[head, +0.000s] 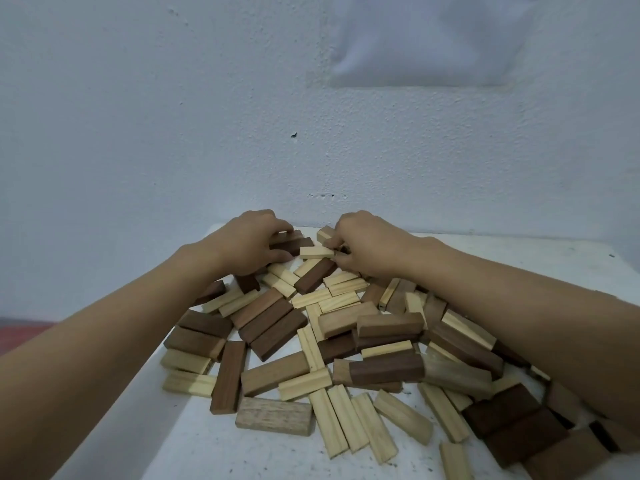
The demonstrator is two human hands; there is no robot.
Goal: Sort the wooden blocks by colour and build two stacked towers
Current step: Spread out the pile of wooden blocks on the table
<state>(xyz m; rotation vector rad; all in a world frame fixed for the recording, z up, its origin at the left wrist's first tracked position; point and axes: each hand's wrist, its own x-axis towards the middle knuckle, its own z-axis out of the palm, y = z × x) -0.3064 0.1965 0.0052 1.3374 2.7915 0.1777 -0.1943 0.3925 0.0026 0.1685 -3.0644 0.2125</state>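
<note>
Wooden blocks (329, 334): a loose, unsorted heap of pale and dark brown pieces, lying flat, tilted and crossed over one another on a white table (194, 445), spread from its far edge down to the near right corner. At the far edge of the heap, the left hand (249, 244) has its fingers curled over two dark brown blocks (294, 242) that lie side by side, thumb below and forefinger on top. Just beside it, the right hand (367, 247) pinches the end of a pale block (316, 251) with bent fingers; that block rests on others in the heap and nearly touches the dark pair. Mid-heap, left: three dark pieces (270, 323) packed side by side. Near front: a row of pale pieces (349, 420) fanned out, with a greyish grained block (273, 415) just beside them on the left. Near right: several dark pieces (512, 420), partly hidden under the right forearm, which crosses over that side of the heap. Behind the table: a rough bluish-white wall (173, 116), with a pale sheet (426, 39) fixed high up on it. Far left, below table level: a reddish strip of floor (20, 334).
</note>
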